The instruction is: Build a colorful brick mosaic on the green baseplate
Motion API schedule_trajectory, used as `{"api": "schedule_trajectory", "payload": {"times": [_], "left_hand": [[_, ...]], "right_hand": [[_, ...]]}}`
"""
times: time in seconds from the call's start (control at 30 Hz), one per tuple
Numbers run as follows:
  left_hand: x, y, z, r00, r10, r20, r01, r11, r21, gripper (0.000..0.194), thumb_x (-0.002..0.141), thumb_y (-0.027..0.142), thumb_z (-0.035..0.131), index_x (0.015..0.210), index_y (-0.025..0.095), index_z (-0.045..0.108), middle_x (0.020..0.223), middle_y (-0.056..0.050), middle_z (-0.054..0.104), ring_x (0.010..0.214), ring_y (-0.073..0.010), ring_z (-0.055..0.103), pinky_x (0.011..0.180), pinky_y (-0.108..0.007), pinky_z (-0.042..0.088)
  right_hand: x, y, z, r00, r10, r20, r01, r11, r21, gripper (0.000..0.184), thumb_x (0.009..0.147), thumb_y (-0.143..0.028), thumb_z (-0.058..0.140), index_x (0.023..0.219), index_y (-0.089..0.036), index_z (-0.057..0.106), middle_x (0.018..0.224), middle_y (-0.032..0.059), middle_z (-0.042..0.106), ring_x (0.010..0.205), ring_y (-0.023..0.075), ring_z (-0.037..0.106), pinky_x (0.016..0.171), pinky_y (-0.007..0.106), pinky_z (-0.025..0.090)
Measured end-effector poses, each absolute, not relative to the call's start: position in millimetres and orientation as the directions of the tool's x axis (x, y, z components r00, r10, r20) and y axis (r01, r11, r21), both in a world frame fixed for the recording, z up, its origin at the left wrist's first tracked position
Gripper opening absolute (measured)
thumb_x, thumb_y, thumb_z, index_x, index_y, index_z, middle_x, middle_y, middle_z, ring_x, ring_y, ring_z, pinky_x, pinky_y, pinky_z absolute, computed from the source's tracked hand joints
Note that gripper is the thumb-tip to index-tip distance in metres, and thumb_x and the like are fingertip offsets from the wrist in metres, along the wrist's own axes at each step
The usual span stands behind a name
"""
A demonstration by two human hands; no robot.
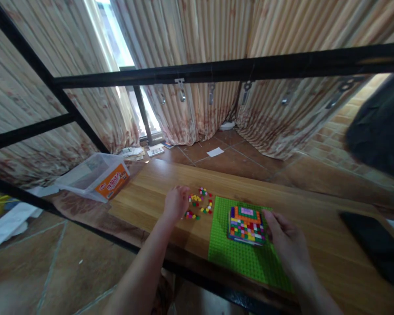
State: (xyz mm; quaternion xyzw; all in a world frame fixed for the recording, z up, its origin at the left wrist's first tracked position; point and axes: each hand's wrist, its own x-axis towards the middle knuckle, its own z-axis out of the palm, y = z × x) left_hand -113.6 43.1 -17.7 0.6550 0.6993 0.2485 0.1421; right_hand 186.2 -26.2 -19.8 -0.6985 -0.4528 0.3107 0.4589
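Observation:
A square block built of colourful toy bricks (247, 232) stands on a green baseplate (223, 251), with purple, green and orange rings on its top. My right hand (285, 234) is at the block's right side, fingers bent together, fingertips at or very near its upper right edge. Whether a small brick is between them cannot be made out. To the left, my left hand (176, 204) is curled closed over the table beside several loose small bricks (196, 199). Its fingertips are turned away, so anything in them is hidden.
A wooden table (144, 192) carries all this. A clear plastic bin (95, 175) with an orange label is at its left end. A black phone-like slab (374, 245) lies at the right. A black metal rail (197, 72) crosses in front, before curtains (210, 39).

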Motion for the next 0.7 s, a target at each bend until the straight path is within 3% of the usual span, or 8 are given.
{"api": "schedule_trajectory", "payload": {"times": [0.13, 0.27, 0.43, 0.7], "left_hand": [[-120.2, 47.1, -22.1, -0.009, 0.991, 0.134, 0.912, -0.047, 0.408, 0.032, 0.085, 0.009, 0.055, 0.109, 0.017, 0.074, 0.106, -0.010, 0.074, 0.104, -0.0234, 0.066, 0.100, -0.038, 0.049], [-113.3, 46.0, -24.6, 0.108, 0.981, 0.164, 0.909, -0.164, 0.383, 0.031, 0.086, 0.014, 0.057, 0.111, 0.019, 0.074, 0.112, -0.009, 0.074, 0.106, -0.0231, 0.064, 0.104, -0.040, 0.045], [-106.6, 42.6, -22.1, 0.204, 0.967, 0.151, 0.903, -0.245, 0.352, 0.038, 0.083, 0.009, 0.055, 0.110, 0.026, 0.076, 0.113, -0.005, 0.073, 0.109, -0.0224, 0.060, 0.103, -0.040, 0.041], [-98.8, 45.3, -20.4, 0.233, 0.965, 0.124, 0.916, -0.260, 0.306, 0.021, 0.087, 0.017, 0.061, 0.098, 0.025, 0.076, 0.109, -0.007, 0.073, 0.112, -0.0265, 0.055, 0.100, -0.045, 0.036]], "right_hand": [[184.0, -24.3, -19.5, 0.387, 0.921, -0.039, 0.379, -0.197, -0.904, 0.055, 0.076, -0.065, 0.060, 0.092, -0.017, 0.081, 0.076, 0.0075, 0.076, 0.071, 0.0258, 0.070, 0.062, 0.031, 0.050], [181.9, -23.4, -17.5, 0.399, 0.917, -0.027, 0.384, -0.194, -0.903, 0.053, 0.075, -0.063, 0.061, 0.092, -0.017, 0.081, 0.081, 0.0089, 0.079, 0.074, 0.0282, 0.072, 0.066, 0.034, 0.053], [182.4, -24.5, -18.2, 0.391, 0.919, -0.049, 0.374, -0.207, -0.904, 0.053, 0.076, -0.063, 0.061, 0.094, -0.016, 0.081, 0.086, 0.0097, 0.079, 0.077, 0.0284, 0.073, 0.067, 0.034, 0.053], [182.9, -24.9, -18.7, 0.379, 0.924, -0.043, 0.366, -0.192, -0.911, 0.051, 0.075, -0.062, 0.062, 0.091, -0.017, 0.080, 0.085, 0.0093, 0.079, 0.079, 0.0281, 0.072, 0.069, 0.035, 0.052]]}}
